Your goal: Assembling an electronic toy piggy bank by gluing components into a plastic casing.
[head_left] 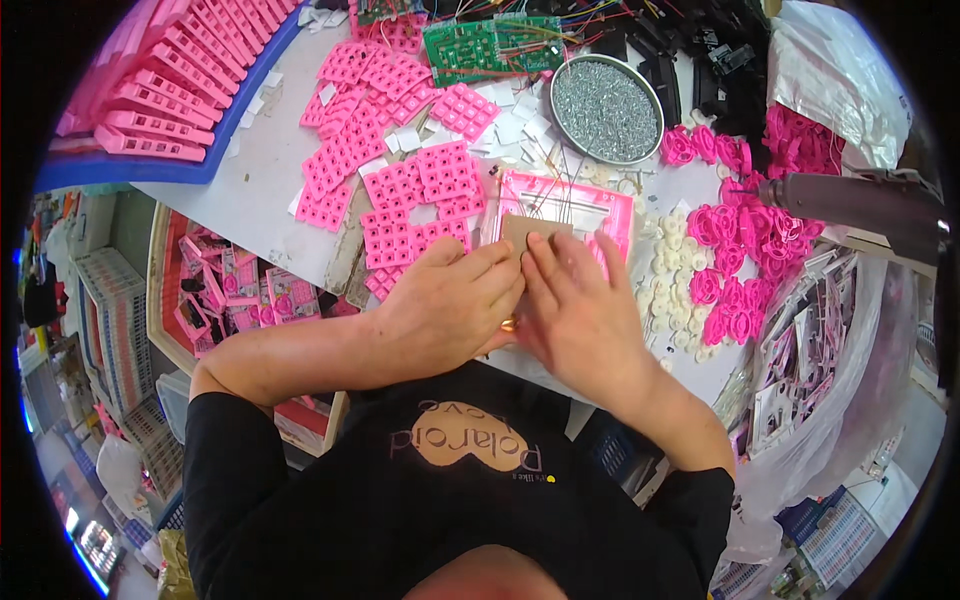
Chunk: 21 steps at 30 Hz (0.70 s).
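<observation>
Close in front of me on the table is a pink plastic casing [623,222] with thin wires across its pale inside. A flat brown board [530,228] lies over its near left part. My left hand [445,305] comes in from the left, its fingers bent close together at the board's near edge. Over the board's right side is my right hand [585,315], two fingertips pressed on the board and the other fingers spread towards the casing's right part. A gold ring shows between the two hands. What lies beneath my palms is hidden.
Pink keypad pieces [420,195] cover the table to the left. Behind stand a green circuit board [490,50] and a round tray of small screws [607,108]. White round parts [678,270] and pink loops [735,240] lie right, beneath a dark tool arm [850,205].
</observation>
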{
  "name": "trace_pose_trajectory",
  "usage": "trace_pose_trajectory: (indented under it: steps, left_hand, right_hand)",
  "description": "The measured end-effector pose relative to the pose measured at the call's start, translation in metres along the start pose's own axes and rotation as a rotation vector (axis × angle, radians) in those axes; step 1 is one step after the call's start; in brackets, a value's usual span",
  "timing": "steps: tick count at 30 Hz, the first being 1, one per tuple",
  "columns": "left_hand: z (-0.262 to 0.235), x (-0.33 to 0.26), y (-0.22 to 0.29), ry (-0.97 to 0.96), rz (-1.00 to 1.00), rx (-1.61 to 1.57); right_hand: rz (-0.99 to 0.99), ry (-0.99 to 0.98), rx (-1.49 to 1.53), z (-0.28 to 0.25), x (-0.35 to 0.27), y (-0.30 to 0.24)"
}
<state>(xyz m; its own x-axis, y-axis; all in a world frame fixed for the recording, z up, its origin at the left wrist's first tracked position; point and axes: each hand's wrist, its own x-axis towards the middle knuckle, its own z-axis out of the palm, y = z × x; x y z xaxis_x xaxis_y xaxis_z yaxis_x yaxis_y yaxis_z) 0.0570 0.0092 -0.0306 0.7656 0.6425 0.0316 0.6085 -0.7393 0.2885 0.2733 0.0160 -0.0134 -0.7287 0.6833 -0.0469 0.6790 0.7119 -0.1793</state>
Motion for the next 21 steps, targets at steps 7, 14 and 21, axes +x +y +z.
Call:
trace_pose_trajectory:
  steps: [7, 14, 21]
  left_hand:
    - [-0.045, 0.064, -0.077, 0.077, -0.015, -0.490]
    - [0.010, 0.217, -0.147, 0.085, 0.056, 0.251]
    - [0.014, 0.231, -0.148, 0.350, 0.089, 0.351]
  right_hand:
    - [-0.026, 0.012, -0.088, 0.006, 0.005, -0.006]
    - [-0.005, -0.023, -0.135, 0.009, 0.006, -0.015]
    - [0.018, -0.053, -0.141, 0.012, 0.004, -0.017]
